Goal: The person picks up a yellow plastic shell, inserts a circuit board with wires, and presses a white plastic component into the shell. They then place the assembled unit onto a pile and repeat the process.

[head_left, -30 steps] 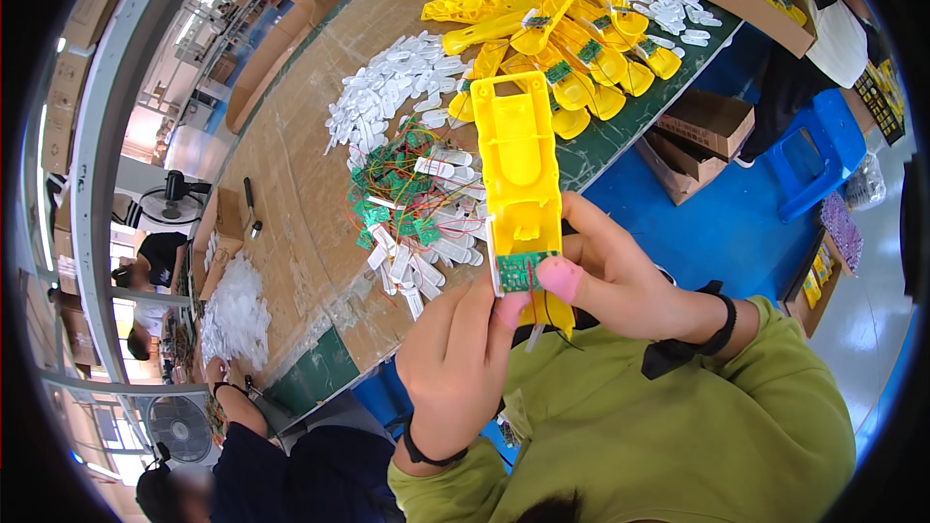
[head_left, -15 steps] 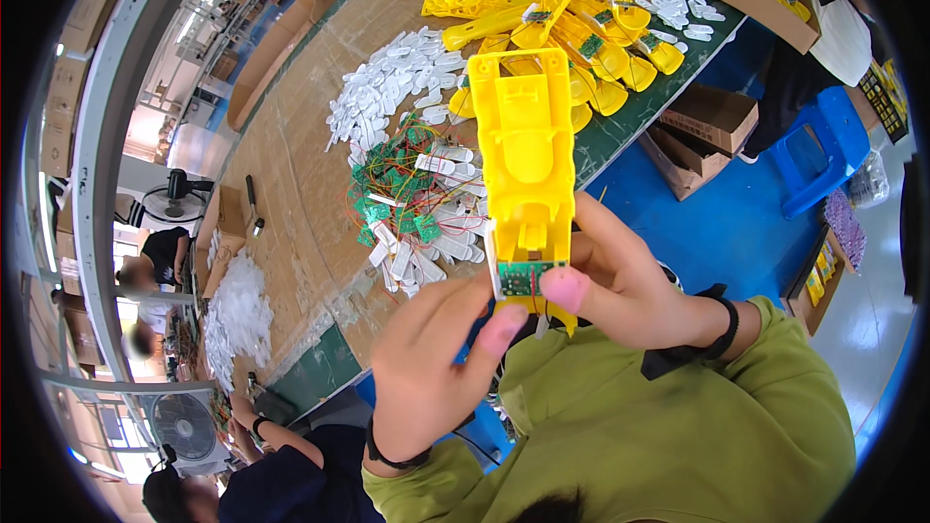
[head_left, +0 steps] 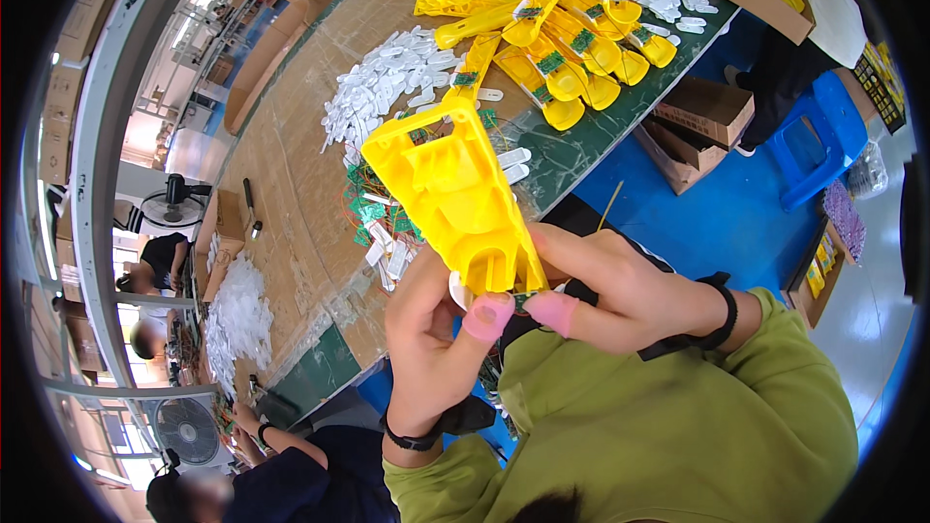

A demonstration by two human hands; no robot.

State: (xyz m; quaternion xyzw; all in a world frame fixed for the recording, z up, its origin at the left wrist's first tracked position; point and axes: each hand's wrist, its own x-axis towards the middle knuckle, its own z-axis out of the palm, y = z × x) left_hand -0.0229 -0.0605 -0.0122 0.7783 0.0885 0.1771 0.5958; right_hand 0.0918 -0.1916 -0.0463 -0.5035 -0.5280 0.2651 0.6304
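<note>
Between both hands I hold a yellow plastic housing (head_left: 455,189), its hollow inside facing up and its far end tilted left. My left hand (head_left: 431,334) is closed on the lower left side, with a white piece (head_left: 458,289) partly showing by its fingers. My right hand (head_left: 610,295) grips the lower right side. Pink coverings wrap both thumbs, which press near the housing's lower end. Only a sliver of green circuit board (head_left: 523,302) shows between the thumbs; the rest is hidden. Behind the housing lie green boards with thin wires (head_left: 373,208) and white strips (head_left: 392,252).
Yellow housings with boards (head_left: 572,39) are piled on the table's far side. White plastic pieces (head_left: 387,77) lie heaped left of them, and clear-looking pieces (head_left: 237,320) farther left. A screwdriver-like tool (head_left: 252,208) lies nearby. A blue stool (head_left: 823,140) stands right; a co-worker's arm (head_left: 286,436) is lower left.
The housing has turned, its far end swinging left and nearer to me. The circuit board, plainly visible before, is now mostly hidden. Both hands still hold the housing.
</note>
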